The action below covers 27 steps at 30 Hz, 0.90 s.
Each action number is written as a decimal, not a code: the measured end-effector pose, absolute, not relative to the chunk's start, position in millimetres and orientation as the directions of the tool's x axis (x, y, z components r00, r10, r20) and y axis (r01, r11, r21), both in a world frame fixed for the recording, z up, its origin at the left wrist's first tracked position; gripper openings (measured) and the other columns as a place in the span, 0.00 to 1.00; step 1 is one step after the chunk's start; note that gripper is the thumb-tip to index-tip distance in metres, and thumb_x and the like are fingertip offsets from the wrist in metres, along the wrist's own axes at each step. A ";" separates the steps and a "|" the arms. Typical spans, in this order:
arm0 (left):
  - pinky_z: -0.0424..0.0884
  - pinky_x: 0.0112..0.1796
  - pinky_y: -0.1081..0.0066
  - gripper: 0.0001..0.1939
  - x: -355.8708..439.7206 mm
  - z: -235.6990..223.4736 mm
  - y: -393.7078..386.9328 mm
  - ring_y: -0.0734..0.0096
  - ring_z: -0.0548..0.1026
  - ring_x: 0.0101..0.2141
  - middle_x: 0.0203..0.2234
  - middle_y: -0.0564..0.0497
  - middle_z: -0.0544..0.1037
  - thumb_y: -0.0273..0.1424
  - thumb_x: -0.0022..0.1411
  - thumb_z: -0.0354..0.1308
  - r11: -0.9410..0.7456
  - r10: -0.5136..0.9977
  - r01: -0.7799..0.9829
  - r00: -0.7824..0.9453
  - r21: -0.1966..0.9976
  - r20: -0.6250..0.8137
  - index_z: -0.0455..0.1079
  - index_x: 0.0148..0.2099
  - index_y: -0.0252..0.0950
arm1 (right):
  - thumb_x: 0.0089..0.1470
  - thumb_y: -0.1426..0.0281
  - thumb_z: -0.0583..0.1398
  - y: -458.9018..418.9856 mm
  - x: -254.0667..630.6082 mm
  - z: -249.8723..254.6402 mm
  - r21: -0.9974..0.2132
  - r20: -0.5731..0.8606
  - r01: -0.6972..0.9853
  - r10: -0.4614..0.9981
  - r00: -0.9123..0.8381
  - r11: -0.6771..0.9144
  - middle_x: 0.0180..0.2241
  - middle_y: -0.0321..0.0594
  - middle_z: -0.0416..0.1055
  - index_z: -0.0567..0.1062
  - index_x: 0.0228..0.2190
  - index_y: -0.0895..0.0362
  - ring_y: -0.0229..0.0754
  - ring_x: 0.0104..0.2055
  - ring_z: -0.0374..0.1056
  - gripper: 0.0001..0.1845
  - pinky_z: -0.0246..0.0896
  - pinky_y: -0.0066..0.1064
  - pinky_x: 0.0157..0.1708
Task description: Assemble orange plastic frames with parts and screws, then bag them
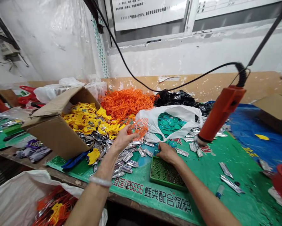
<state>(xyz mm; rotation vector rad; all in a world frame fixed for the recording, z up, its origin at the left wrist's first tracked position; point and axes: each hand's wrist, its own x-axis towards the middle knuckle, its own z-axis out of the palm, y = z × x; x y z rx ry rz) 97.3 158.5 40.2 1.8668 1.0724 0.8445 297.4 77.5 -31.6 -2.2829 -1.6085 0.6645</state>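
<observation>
The left hand (123, 139) pinches a piece of orange plastic lattice (139, 128) at its edge, and the right hand (167, 153) curls narrow above the far edge of a green tray (153, 177) of small dark studs (166, 172), but I cannot tell if it holds something. Shiny silver foil packets (122, 160) lie in a heap on the left, and a white plastic bag (169, 119) with teal discs (169, 124) sits far, partly hidden by its folds.
</observation>
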 end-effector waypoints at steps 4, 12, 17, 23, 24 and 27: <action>0.70 0.39 0.68 0.31 77.4 26.2 97.6 0.63 0.75 0.40 0.44 0.45 0.78 0.35 0.54 0.61 -0.213 0.921 0.193 0.366 0.958 0.131 0.63 0.59 0.32 | 0.57 0.66 0.59 68.4 302.9 -19.1 -0.622 -0.068 0.737 0.956 0.285 -0.264 0.42 0.42 0.71 0.71 0.44 0.60 0.42 0.41 0.69 0.15 0.68 0.39 0.40; 0.67 0.40 0.69 0.36 52.6 11.1 27.5 0.65 0.74 0.39 0.40 0.50 0.78 0.24 0.41 0.68 0.138 0.925 -0.079 0.368 0.987 -0.100 0.66 0.56 0.35 | 0.48 0.59 0.61 1.1 265.8 34.1 -0.968 0.128 0.241 0.966 0.224 0.073 0.26 0.30 0.64 0.70 0.47 0.55 0.30 0.17 0.58 0.25 0.56 0.27 0.16; 0.61 0.30 0.74 0.44 44.9 8.1 5.0 0.77 0.66 0.25 0.22 0.61 0.69 0.24 0.43 0.68 0.198 0.906 -0.093 0.398 0.976 -0.146 0.57 0.63 0.34 | 0.35 0.64 0.70 -29.5 226.9 19.0 -0.963 0.018 -0.266 0.991 0.133 0.053 0.27 0.32 0.69 0.74 0.37 0.56 0.31 0.18 0.62 0.24 0.60 0.26 0.14; 0.61 0.28 0.78 0.47 40.1 -2.0 -15.5 0.80 0.67 0.25 0.25 0.59 0.72 0.20 0.43 0.68 0.469 0.800 -0.317 0.547 0.824 -0.245 0.55 0.64 0.36 | 0.30 0.73 0.73 -47.6 217.6 -4.1 -0.935 -0.046 -0.353 0.994 0.103 -0.007 0.34 0.36 0.75 0.76 0.39 0.56 0.34 0.24 0.67 0.28 0.66 0.26 0.19; 0.64 0.30 0.77 0.43 39.8 -3.7 -17.7 0.78 0.70 0.27 0.28 0.56 0.74 0.20 0.43 0.68 0.515 0.774 -0.357 0.586 0.780 -0.242 0.59 0.62 0.36 | 0.31 0.73 0.72 -50.0 217.3 -5.3 -0.936 -0.058 -0.350 0.996 0.073 -0.029 0.34 0.36 0.75 0.76 0.39 0.56 0.34 0.24 0.67 0.28 0.67 0.26 0.20; 0.70 0.37 0.69 0.26 39.9 -9.3 -22.3 0.66 0.76 0.37 0.40 0.47 0.78 0.31 0.49 0.69 0.627 0.706 -0.450 0.672 0.636 -0.221 0.70 0.52 0.36 | 0.34 0.73 0.71 -54.5 213.7 -6.7 -0.937 -0.090 -0.338 0.996 -0.019 -0.091 0.28 0.35 0.76 0.77 0.40 0.57 0.33 0.22 0.67 0.26 0.66 0.26 0.22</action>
